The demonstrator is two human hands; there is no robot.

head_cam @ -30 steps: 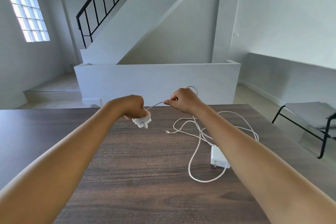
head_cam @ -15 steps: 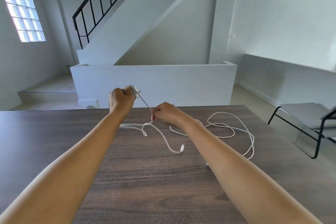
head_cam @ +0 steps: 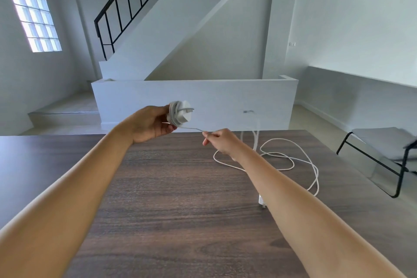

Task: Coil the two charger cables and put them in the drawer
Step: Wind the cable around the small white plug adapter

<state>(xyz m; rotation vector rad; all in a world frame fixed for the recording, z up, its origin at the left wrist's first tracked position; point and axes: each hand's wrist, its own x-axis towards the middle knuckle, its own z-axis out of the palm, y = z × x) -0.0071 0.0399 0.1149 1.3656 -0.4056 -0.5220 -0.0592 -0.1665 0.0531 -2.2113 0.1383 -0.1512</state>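
My left hand point(head_cam: 150, 124) holds a white charger plug point(head_cam: 179, 113) raised above the far edge of the wooden table point(head_cam: 171, 205); its cable is wound in several turns around the plug. My right hand point(head_cam: 222, 142) pinches the free end of that cable, stretched taut from the plug. A second white cable point(head_cam: 291, 160) lies in loose loops on the table to the right, its white adapter point(head_cam: 261, 201) partly hidden behind my right forearm. A blurred cable tip point(head_cam: 248, 111) hangs in the air beyond the table. No drawer is in view.
A dark-framed chair point(head_cam: 383, 156) with a grey cushion stands right of the table. Beyond the table's far edge are a low white wall point(head_cam: 194, 101) and a staircase with a black railing.
My left hand has risen and turned, so the wound plug now faces me. My right hand moved right and lower with the cable end. The loose tail that lay on the table is gone from there.
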